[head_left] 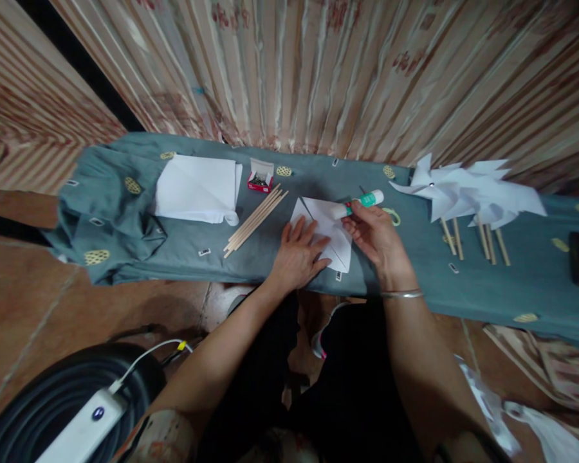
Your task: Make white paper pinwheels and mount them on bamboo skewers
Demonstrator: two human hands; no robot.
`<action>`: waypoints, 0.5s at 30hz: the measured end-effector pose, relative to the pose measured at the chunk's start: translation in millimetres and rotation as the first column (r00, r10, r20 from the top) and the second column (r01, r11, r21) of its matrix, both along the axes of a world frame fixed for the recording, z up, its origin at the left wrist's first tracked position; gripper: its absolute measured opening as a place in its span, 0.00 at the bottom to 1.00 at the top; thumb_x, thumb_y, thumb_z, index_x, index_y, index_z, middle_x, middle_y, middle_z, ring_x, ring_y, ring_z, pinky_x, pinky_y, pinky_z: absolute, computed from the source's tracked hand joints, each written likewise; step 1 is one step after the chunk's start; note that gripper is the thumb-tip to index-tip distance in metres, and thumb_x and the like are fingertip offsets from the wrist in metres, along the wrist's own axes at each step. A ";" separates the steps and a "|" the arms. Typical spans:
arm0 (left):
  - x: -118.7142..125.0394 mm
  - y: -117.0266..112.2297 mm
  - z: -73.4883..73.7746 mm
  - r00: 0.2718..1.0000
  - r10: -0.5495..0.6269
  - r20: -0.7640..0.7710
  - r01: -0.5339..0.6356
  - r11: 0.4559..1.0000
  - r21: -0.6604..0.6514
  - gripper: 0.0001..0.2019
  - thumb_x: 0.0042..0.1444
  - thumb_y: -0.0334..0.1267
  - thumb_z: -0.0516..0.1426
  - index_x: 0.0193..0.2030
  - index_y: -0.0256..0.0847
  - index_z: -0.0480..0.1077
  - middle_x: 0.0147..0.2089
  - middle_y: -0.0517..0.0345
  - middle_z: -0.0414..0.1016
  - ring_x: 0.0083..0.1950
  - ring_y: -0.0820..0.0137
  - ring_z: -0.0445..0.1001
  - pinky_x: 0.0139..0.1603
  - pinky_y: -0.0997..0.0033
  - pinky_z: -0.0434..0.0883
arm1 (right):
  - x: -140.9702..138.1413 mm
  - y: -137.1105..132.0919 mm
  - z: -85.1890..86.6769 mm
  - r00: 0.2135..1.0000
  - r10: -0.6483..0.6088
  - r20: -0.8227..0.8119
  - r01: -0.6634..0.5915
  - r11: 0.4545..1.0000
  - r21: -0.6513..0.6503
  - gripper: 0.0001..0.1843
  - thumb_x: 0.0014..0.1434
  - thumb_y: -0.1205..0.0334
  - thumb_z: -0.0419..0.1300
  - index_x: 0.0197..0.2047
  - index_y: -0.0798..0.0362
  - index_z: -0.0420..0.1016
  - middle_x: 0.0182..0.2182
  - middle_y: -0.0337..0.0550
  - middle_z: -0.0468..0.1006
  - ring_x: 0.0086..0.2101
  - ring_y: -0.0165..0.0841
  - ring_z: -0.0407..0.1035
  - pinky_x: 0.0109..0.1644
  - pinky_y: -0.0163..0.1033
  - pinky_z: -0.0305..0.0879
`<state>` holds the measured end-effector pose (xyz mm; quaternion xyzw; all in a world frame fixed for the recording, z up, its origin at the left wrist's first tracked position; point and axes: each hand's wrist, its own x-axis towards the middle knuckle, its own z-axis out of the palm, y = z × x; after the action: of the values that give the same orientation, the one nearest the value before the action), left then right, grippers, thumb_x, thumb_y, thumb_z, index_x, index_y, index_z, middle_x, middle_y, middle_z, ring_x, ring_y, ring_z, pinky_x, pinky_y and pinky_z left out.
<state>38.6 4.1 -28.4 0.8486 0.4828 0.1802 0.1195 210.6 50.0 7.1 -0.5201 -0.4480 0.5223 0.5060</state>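
A square sheet of white paper [335, 247] with diagonal slits lies on the cloth in front of me. My left hand [299, 254] rests flat on its left part, fingers spread. Over the paper's upper right, my right hand [374, 235] holds a green and white glue stick [367, 200] whose white end points left, at or just above the sheet; contact cannot be made out. Left of the paper lie several thin wooden sticks [255, 222]. Behind them stands an open red and white box [260, 175] of small metal pieces.
The patterned grey-green cloth [188, 263] covers a narrow table. A stack of white paper [197, 190] lies left. Several white paper pinwheels [482, 190] on sticks lie right. A pale green loop [392, 216] is beside my right hand. A striped curtain [289, 77] hangs behind.
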 end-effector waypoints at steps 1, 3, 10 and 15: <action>-0.5 -0.2 1.0 1.000 -0.002 0.010 0.002 1.000 -0.008 0.24 0.59 0.51 0.56 0.61 0.48 0.67 0.70 0.47 0.58 0.73 0.48 0.49 0.68 0.40 0.50 | -0.5 0.0 0.8 0.999 -0.002 -0.033 0.002 1.000 -0.014 0.17 0.47 0.45 0.68 0.30 0.49 0.73 0.28 0.38 0.77 0.28 0.30 0.71 0.36 0.38 0.72; -6.2 -1.5 3.7 0.999 -0.006 0.045 0.007 1.000 -0.013 0.25 0.60 0.50 0.55 0.63 0.47 0.65 0.71 0.46 0.55 0.73 0.50 0.48 0.68 0.41 0.50 | -1.8 0.3 1.3 0.994 -0.007 -0.112 0.004 0.999 -0.034 0.16 0.45 0.47 0.70 0.30 0.49 0.75 0.29 0.37 0.79 0.29 0.29 0.73 0.38 0.38 0.73; -89.1 -12.0 13.0 0.900 0.274 0.339 -0.328 0.938 0.111 0.22 0.63 0.44 0.53 0.62 0.39 0.64 0.66 0.42 0.63 0.67 0.58 0.60 0.67 0.52 0.59 | -7.1 -0.1 0.9 0.980 0.077 -0.185 -0.076 0.997 0.015 0.14 0.49 0.50 0.69 0.35 0.48 0.76 0.33 0.37 0.80 0.35 0.30 0.75 0.46 0.39 0.74; -141.1 -5.4 12.6 0.810 0.472 0.348 -0.517 0.855 0.045 0.20 0.59 0.41 0.55 0.56 0.37 0.69 0.56 0.44 0.72 0.59 0.58 0.68 0.63 0.54 0.63 | -11.5 -3.2 0.8 0.971 0.080 -0.227 -0.091 0.995 -0.039 0.16 0.46 0.49 0.70 0.34 0.48 0.75 0.32 0.38 0.80 0.33 0.31 0.75 0.45 0.40 0.75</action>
<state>-102.5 -1.4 -15.8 0.6582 0.6471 0.3748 0.0874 199.1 46.9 7.9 -0.4501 -0.3968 0.6098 0.5178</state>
